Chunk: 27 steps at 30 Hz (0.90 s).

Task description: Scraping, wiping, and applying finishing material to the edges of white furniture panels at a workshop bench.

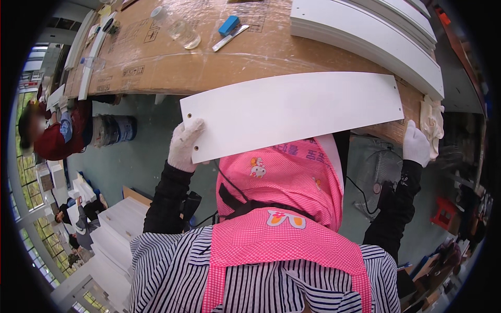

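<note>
A long white panel (292, 112) lies tilted across my lap and the near table edge, with small holes at both ends. My left hand (185, 143), in a white knit glove, grips its left end, the thumb on top and the other fingers partly hidden beneath. Just beyond the panel's right end is my right hand (416, 143), also gloved. Its fingers point up toward the table edge and seem to hold nothing; whether they touch the panel's corner is hard to see. A crumpled cream cloth (432, 125) hangs beside this hand.
The cardboard-covered table (224, 62) bears a stack of white panels (360, 44) at right, a clear bottle (176, 28), a blue block (228, 26) and a utility knife (230, 38). A person in red (62, 130) works at left. A red stool (443, 213) stands at right.
</note>
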Motion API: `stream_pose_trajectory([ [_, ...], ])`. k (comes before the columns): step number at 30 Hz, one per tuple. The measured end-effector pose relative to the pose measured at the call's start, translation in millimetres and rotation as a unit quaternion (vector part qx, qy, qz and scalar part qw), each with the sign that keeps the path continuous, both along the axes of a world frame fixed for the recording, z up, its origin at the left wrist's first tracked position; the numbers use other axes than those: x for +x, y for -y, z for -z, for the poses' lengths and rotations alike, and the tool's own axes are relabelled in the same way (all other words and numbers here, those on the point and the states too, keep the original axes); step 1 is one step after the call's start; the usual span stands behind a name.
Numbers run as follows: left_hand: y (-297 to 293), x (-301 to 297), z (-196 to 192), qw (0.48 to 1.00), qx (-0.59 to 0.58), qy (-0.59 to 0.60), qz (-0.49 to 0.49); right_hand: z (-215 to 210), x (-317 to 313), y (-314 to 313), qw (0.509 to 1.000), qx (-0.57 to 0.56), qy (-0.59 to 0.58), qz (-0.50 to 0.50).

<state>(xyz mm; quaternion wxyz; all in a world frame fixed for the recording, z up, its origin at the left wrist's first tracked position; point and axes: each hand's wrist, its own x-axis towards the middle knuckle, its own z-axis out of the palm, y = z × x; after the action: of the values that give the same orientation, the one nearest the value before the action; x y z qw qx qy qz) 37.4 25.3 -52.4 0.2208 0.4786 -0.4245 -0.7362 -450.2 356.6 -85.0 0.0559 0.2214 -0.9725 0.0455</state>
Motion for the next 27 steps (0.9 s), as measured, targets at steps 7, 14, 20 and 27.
stream_pose_trajectory([
  [7,-2,7,-2,0.995,0.038,-0.083,0.038,23,38,79,0.971,0.041,-0.06,-0.229],
  [14,1,7,-1,0.996,0.022,-0.075,0.041,-4,199,178,0.886,-0.097,0.041,-0.452],
  [20,16,-2,16,0.999,0.038,-0.037,0.012,-54,299,194,0.524,-0.129,0.439,-0.719],
  [27,75,-13,47,0.999,0.043,-0.021,-0.004,-28,185,137,0.76,-0.257,0.385,-0.457],
])
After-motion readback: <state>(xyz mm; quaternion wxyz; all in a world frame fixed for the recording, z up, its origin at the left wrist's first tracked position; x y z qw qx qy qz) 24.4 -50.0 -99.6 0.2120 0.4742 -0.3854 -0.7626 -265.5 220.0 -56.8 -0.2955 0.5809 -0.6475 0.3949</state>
